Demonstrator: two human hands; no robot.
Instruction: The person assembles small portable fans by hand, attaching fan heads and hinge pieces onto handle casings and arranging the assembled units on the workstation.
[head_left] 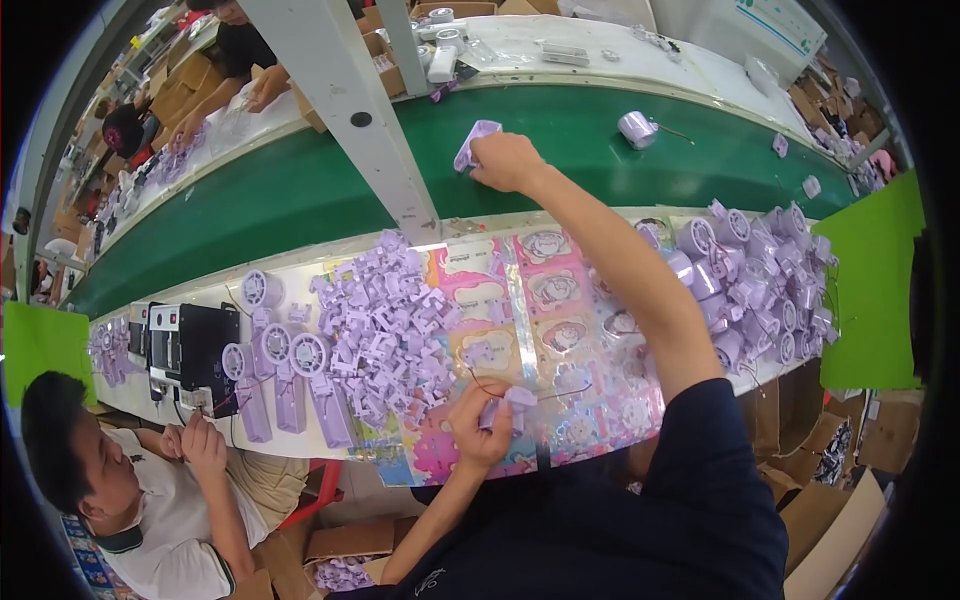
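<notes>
My right hand reaches far out over the green conveyor belt, its fingers closed on a light purple plastic housing. Close to my body, my left hand grips a small purple plastic part above the near edge of the table. Thin wires stick out on both sides of that part. Just left of my left hand lies a heap of small purple plastic pieces. Beneath my right arm, colourful printed sheets cover the table top.
Purple round fan housings with wires are piled at the right. Long-handled purple fan bodies stand at the left, beside a black machine and a seated co-worker. A metal post rises before the green belt, which carries a purple part.
</notes>
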